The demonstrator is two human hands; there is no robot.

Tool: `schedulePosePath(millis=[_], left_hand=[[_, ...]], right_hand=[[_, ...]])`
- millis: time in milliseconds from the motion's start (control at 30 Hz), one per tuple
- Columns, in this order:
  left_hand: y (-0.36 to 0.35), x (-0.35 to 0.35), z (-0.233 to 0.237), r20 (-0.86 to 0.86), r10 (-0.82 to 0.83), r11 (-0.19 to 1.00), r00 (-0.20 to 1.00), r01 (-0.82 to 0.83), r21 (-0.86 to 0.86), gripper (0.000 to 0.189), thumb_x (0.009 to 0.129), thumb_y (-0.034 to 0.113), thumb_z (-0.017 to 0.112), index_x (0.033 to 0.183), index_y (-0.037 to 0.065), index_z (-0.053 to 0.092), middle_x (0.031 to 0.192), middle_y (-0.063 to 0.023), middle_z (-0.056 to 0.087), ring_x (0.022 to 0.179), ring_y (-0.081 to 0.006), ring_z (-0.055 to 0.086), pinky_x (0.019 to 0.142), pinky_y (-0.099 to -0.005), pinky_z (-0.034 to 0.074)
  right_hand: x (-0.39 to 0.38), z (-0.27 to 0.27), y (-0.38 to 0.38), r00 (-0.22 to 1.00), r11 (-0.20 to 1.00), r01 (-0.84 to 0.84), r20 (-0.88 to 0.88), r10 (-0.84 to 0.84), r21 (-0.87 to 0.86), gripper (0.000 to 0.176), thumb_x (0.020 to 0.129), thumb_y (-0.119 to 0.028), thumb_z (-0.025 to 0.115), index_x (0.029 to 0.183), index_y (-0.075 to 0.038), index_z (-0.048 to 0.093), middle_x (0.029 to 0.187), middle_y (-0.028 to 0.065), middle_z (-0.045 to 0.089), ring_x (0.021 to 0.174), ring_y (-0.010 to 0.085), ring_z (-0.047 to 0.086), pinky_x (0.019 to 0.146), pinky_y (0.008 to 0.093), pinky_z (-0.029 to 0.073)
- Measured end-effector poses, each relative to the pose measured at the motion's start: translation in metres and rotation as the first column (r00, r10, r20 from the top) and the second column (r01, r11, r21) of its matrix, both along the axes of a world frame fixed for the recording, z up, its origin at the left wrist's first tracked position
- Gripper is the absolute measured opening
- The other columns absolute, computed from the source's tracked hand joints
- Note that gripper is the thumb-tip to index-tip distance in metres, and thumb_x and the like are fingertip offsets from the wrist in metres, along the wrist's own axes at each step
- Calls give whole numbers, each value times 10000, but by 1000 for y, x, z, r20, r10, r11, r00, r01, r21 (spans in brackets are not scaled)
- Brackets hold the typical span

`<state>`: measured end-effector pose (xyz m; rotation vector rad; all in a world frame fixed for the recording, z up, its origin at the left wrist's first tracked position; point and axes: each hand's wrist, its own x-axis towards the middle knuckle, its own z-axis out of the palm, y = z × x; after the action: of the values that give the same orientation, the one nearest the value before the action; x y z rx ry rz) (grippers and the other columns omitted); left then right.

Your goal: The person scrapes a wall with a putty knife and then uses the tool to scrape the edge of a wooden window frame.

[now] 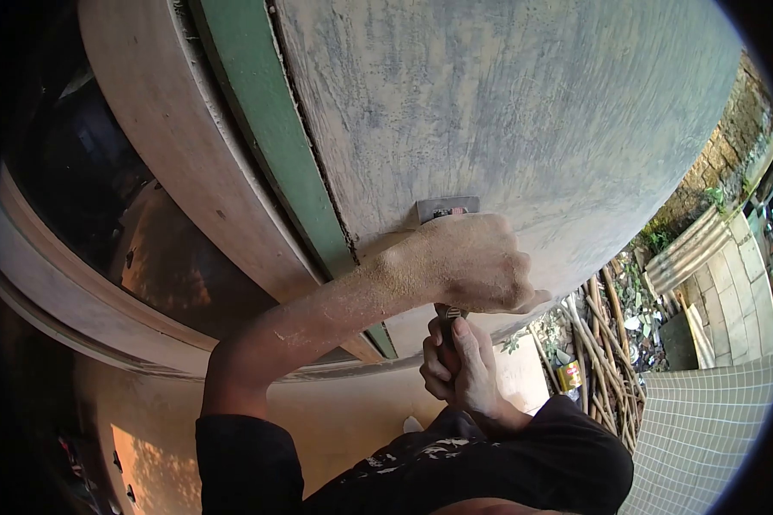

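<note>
Against grey panel, scraper axis upright, blade up; left hand, right hand grips closed on it.

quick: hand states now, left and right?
Left hand: closed over the scraper near its blade, against the grey panel.
Right hand: closed around the scraper's handle.

A green strip runs beside a pale wooden frame, with a dark glass pane next to it catching warm light. Off to the right, a bundle of canes lies near a yellow tin. Paving slabs and a stone wall lie farther off.
</note>
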<state>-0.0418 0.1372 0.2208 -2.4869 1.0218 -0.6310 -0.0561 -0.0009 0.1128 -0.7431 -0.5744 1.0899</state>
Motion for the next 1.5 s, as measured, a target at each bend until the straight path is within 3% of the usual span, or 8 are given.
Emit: schedulePosePath(millis=[100,333,400,433,567,733,933,1500], left_hand=[[-4,-3,15,-77,27,993,997,-36,-117,362,884,257,555,572,85,617,368,-12,431,325,-170,465,335,-320,412],[-2,-9,7,88,2,995,996,7,-101,281,890,255,567,673,100,654,363,-8,420,293,-163,412,316,-303,358],[-3,-9,-5,2,26,991,1000,-26,-134,343,900,254,559,610,79,613,354,-3,406,290,-161,399,315,-301,355],[-1,-4,-8,121,-41,987,992,59,-152,502,908,276,554,457,67,484,338,-4,382,286,-155,379,316,-305,357],[-3,-4,1,-7,-24,977,1000,22,-212,532,908,279,555,431,72,440,327,-3,349,285,-158,382,312,-303,363],[-4,11,42,247,-15,998,969,28,-50,462,900,253,556,477,70,531,337,-10,379,291,-169,414,317,-302,392],[-7,5,-16,-4,130,981,991,-129,-143,505,891,284,558,434,76,499,358,-40,438,327,-209,484,339,-333,421],[-20,8,3,-87,243,952,966,-255,-170,510,901,328,528,463,69,550,367,-39,446,319,-201,463,368,-337,416]], right_hand=[[-1,18,-5,999,1000,-12,47,12,13,405,985,-445,344,911,-53,414,510,16,340,335,74,223,314,217,191],[-13,15,-1,996,1000,22,88,-24,17,410,978,-470,343,912,-70,408,515,14,322,344,70,200,318,222,164],[-11,4,-3,995,998,43,98,-38,-47,400,979,-460,349,917,-70,407,516,13,319,345,72,198,318,221,166],[-11,3,-3,995,998,47,86,-44,-38,397,978,-457,359,918,-67,406,517,14,327,346,74,205,315,220,170],[-11,10,-4,999,999,17,47,-15,-35,401,977,-458,362,913,-64,406,517,12,329,347,75,212,313,215,176],[14,44,10,984,995,42,170,-58,95,375,989,-430,344,892,-71,395,507,12,316,338,69,217,306,212,170],[2,5,-1,997,1000,10,74,-11,16,388,984,-446,349,884,-73,391,500,17,310,331,81,200,305,226,176],[9,13,-16,998,998,-63,-13,63,-3,394,988,-444,329,891,-71,412,490,10,303,305,73,170,293,230,133]])
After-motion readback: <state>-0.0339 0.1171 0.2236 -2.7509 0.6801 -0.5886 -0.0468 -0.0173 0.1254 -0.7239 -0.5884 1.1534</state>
